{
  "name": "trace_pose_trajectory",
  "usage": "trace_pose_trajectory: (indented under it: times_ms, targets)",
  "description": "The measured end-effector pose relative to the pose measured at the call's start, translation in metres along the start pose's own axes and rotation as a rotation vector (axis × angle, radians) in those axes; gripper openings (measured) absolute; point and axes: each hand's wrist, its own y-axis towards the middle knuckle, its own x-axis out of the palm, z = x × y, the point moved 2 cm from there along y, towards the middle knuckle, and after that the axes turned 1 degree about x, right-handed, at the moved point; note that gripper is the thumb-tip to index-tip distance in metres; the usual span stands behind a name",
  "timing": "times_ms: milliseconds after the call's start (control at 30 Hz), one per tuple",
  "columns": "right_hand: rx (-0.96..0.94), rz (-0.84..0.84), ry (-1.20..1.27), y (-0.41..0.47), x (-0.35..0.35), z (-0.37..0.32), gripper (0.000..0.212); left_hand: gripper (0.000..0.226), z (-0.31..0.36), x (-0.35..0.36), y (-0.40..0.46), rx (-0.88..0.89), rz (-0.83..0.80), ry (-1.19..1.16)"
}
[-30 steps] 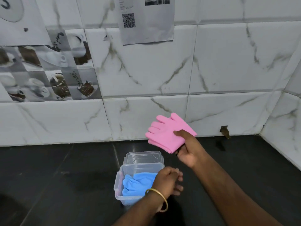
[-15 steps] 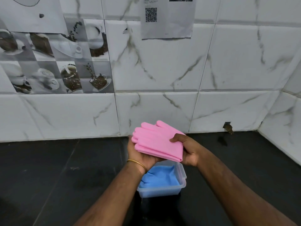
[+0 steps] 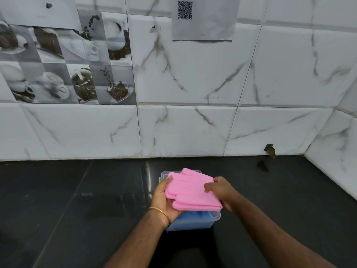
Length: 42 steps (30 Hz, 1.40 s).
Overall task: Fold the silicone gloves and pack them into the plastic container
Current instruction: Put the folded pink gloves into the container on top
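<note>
The folded pink silicone gloves lie flat just above the clear plastic container on the black counter. My left hand holds them from the left and underneath, thumb on top. My right hand grips their right edge, fingers on top. Folded blue gloves fill the container beneath the pink ones. The container's clear lid shows behind the pink gloves, mostly hidden.
The black counter runs left and right of the container. A white marble-tiled wall stands behind, with another wall at the right. A small hole sits low in the wall.
My left hand came off the container and took hold of the pink gloves together with the right. Both hands have lowered the gloves to just over the container.
</note>
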Motion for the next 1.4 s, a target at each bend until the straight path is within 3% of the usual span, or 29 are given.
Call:
trace_pose_trajectory:
  times_ms: [133,233,367,500,600,767,933,1033,1133,1233,1333,1400]
  targets:
    - [-0.109,0.051,-0.365,-0.002,0.005,-0.004,0.061,0.03,-0.006,-0.011,0.004,0.037,0.097,0.013]
    - [-0.152,0.048,-0.552,-0.004,0.008,-0.007,0.073,0.039,-0.008,-0.014,0.007,0.029,0.164,0.043]
    - [-0.26,0.094,-0.834,-0.009,0.014,-0.012,0.068,0.039,-0.01,-0.013,0.007,0.018,0.233,0.083]
    - [-0.321,0.006,-0.854,-0.01,0.019,-0.016,0.062,0.047,-0.007,-0.014,0.005,-0.001,0.283,0.103]
    - [-0.334,-0.035,-0.887,-0.009,0.018,-0.017,0.061,0.039,-0.007,-0.014,0.003,-0.014,0.291,0.121]
    - [-0.363,-0.045,-1.013,-0.006,0.023,-0.012,0.061,0.026,-0.009,-0.012,0.004,-0.008,0.362,0.164]
    - [-0.423,0.0,-1.209,-0.007,0.031,-0.011,0.057,0.029,-0.009,0.006,-0.002,-0.008,0.456,0.231]
    - [-0.446,0.017,-1.291,-0.008,0.036,-0.01,0.05,0.007,-0.009,0.014,-0.001,0.032,0.491,0.347]
    - [-0.454,0.02,-1.315,-0.008,0.039,-0.008,0.047,0.021,-0.006,0.021,-0.006,0.049,0.455,0.46]
    - [-0.456,0.009,-1.302,-0.008,0.038,-0.004,0.047,0.016,-0.004,0.022,-0.008,0.01,0.441,0.628]
    - [-0.457,0.001,-1.273,-0.007,0.035,-0.002,0.047,0.015,0.007,0.024,-0.013,-0.036,0.434,0.975]
    - [-0.458,-0.004,-1.255,-0.005,0.034,-0.002,0.048,0.022,0.02,0.027,-0.019,-0.09,0.414,1.42]
